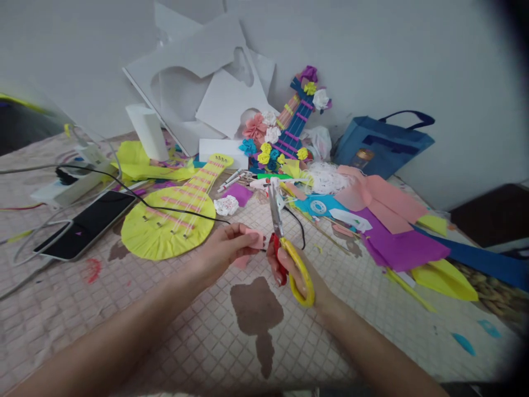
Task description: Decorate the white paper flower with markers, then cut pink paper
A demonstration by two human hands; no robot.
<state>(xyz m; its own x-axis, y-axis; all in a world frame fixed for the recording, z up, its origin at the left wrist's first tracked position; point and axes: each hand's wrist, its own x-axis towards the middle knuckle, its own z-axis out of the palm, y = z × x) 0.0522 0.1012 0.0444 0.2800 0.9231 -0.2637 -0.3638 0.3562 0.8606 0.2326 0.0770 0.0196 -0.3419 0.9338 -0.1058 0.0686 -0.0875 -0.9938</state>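
The small pink paper is pinched between the thumb and fingers of the left hand. The fingers are closed tight on it. It sits in the middle of the scene, held just above the checked mat.

The right hand is just to the right of it. Its fingers are curled through the yellow and red handles of the scissors and grip them. The blades point to the far side and look close together. They stand right beside the pink paper.

On the mat, near the person, there is a brown patch. To the left lies a yellow paper guitar with a black cable across it. Left of that is a dark phone.

To the right lie purple paper and other coloured sheets. Far back, a blue paper guitar with paper flowers leans up. A blue bag is to its right. White boards lean on the wall.
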